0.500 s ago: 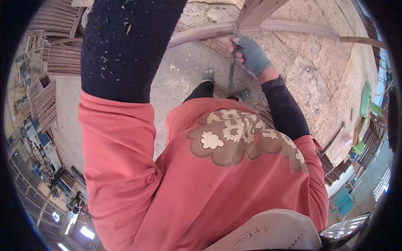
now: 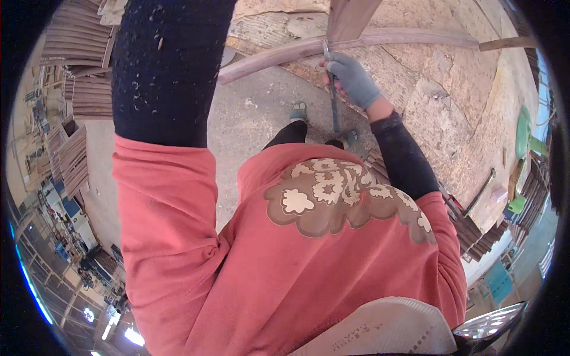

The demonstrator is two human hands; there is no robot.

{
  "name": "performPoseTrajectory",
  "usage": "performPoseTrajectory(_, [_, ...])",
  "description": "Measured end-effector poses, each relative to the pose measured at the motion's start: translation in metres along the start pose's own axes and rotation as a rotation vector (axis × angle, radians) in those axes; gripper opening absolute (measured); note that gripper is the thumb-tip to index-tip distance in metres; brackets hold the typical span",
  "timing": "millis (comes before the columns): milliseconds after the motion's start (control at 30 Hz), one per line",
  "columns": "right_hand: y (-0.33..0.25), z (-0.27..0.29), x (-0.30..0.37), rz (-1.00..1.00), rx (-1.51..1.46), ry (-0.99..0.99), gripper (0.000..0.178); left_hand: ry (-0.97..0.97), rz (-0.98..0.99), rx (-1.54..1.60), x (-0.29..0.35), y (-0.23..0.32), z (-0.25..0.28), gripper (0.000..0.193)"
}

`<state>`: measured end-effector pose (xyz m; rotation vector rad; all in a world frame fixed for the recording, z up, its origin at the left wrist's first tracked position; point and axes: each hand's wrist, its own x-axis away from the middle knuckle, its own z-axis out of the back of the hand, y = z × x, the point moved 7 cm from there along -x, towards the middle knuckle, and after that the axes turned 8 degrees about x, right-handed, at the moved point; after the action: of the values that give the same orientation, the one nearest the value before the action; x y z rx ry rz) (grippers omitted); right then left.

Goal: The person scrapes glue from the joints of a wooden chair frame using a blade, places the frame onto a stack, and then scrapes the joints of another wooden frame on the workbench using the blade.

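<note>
My right hand [image 2: 351,80], in a grey fingerless glove, is closed round a long, thin dark bar-like tool [image 2: 334,110]; its exact kind is unclear. The tool's narrow metal upper end touches the joint where an upright wooden post [image 2: 350,19] meets a curved wooden rail [image 2: 276,56]. Below my fist, the bar's lower end hangs over the floor. My left arm [image 2: 169,77], in a dark sleeve dotted with wood shavings, reaches past the upper edge, so the left hand is out of sight.
A worn plywood worktop [image 2: 439,107] spreads under the wooden frame. Bundles of wooden strips [image 2: 92,95] are stacked at the left. On the right are a green plastic item [image 2: 522,132] and a long dark bar-shaped tool [image 2: 480,191]. My feet stand on the concrete floor [image 2: 249,113].
In the view, the post and rail sit slightly further left, and my right hand appears a little lower. It still grips the tool at the joint.
</note>
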<state>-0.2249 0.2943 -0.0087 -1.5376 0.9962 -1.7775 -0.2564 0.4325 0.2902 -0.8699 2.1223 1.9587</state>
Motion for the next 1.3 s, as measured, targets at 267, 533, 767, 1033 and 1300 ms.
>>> performPoseTrajectory(267, [0.012,0.02,0.009,0.173,0.246,0.04,0.017,0.016,0.017,0.056,-0.027,0.003,0.002,0.061])
performPoseTrajectory(533, [-0.008,0.056,0.021,0.257,0.975,0.237,0.029,0.11,-0.051,0.286,-0.049,0.034,-0.001,0.065])
performPoseTrajectory(767, [0.0,0.132,0.042,0.151,1.083,0.514,0.025,0.064,0.003,0.188,-0.051,0.049,-0.028,0.074])
performPoseTrajectory(1033, [-0.097,0.117,0.118,0.379,0.95,0.657,0.074,0.204,-0.03,0.046,-0.025,0.043,-0.038,0.072])
performPoseTrajectory(1300, [-0.23,0.042,0.169,1.139,0.292,0.664,0.109,0.148,0.022,-0.571,0.076,-0.01,0.021,0.079])
